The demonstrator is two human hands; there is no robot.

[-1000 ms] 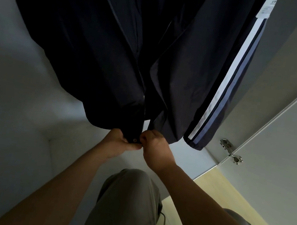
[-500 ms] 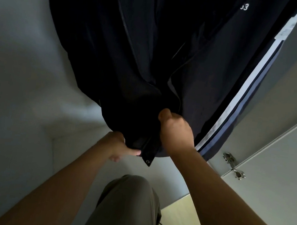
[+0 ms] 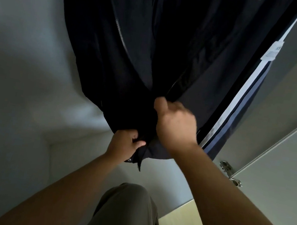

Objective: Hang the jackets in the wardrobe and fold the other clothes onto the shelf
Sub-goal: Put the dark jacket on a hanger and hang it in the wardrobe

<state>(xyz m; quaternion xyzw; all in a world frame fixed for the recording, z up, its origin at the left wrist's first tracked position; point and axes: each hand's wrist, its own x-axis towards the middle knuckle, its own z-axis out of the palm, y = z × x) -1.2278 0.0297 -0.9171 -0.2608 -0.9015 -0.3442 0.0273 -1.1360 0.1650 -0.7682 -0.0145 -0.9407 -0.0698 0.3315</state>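
**Hands draw apart along hanging jacket's front**

The left hand pinches the bottom hem of the dark jacket, thumb over the cloth, just above a metal snap. The right hand, curled tight on the front edge with its thumb pointing up, has climbed well above the hem. A second ago it sat knuckle to knuckle with the left hand down there. Whether it holds a zip pull cannot be seen.

The jacket hangs inside the wardrobe and fills more of the upper view than before. Down its right side runs a white-and-blue stripe, with a paper tag beside it near the top. Past the stripe stands the grey wardrobe door, with a metal hinge at its inner edge, just beside the jacket's lower corner.

On the left, the pale inner wall stands well apart from the cloth. Under the hands is a bent knee in olive trousers, with a strip of light wooden floor to its right.
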